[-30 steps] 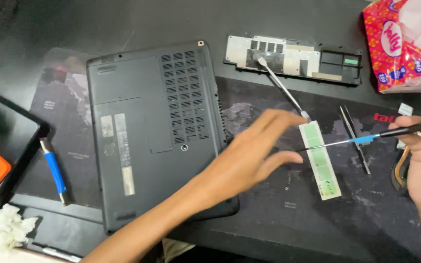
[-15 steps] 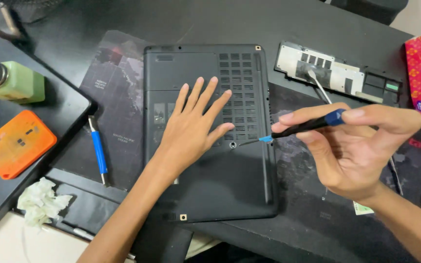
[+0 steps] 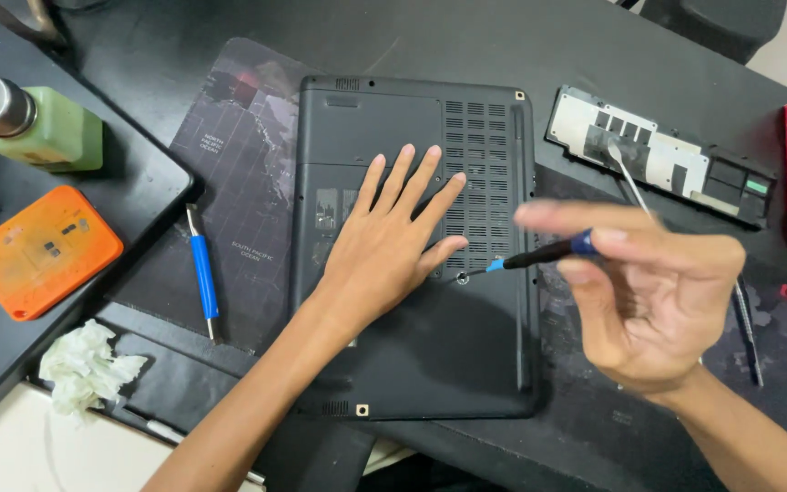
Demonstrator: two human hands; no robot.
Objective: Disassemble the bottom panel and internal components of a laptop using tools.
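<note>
Black desk: one laptop, two hands, one screwdriver.

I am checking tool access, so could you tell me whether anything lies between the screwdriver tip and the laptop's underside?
Nothing visible does. The screwdriver in the right hand has its tip at a screw hole on the laptop base; the left hand lies flat just beside it.
</note>
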